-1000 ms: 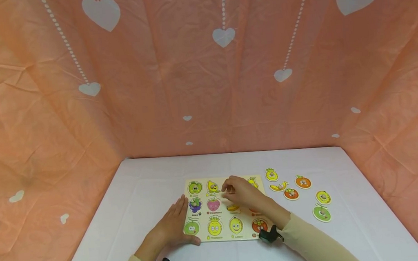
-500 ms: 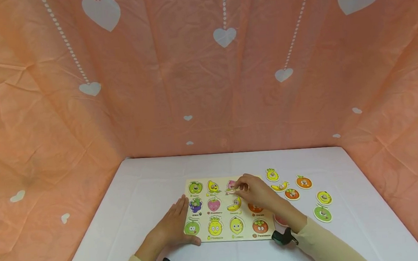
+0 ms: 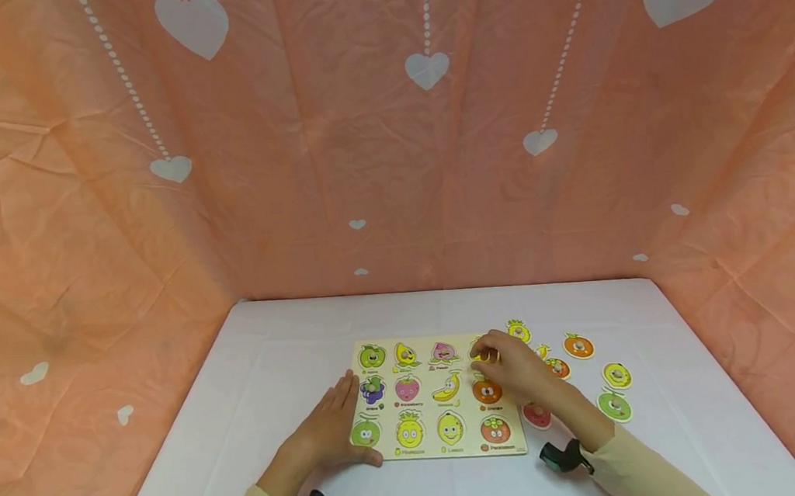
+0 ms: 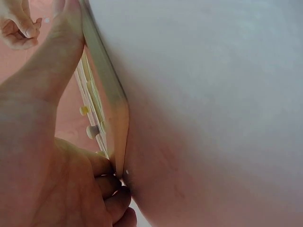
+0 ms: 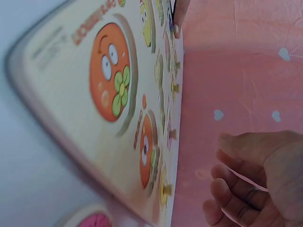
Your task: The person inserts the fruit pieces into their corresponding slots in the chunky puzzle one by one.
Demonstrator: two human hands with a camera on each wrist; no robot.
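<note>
A cream fruit puzzle board (image 3: 428,413) lies flat on the table. My left hand (image 3: 324,433) rests at its near left corner, fingers stretched along the left edge and thumb at the front edge. My right hand (image 3: 512,363) hovers over the far right corner, fingers loosely bent. In the right wrist view, nothing shows between its fingers (image 5: 227,142). Knobbed pieces sit in the board's far row: a green apple (image 3: 372,356), a yellow fruit (image 3: 406,355), a pink peach (image 3: 444,352) and a yellow piece (image 5: 164,184), partly hidden by my right hand in the head view.
Right of the board lie loose pieces: a pineapple (image 3: 518,331), an orange (image 3: 578,346), a persimmon (image 3: 558,368), a lemon (image 3: 617,375), a green fruit (image 3: 615,406), a red fruit (image 3: 537,415) and a partly covered banana (image 3: 543,351). A patterned curtain (image 3: 394,201) surrounds the table.
My right hand has moved rightward across the board's far row, from the peach to the far right corner, uncovering the peach and banana places. My left hand stays put.
</note>
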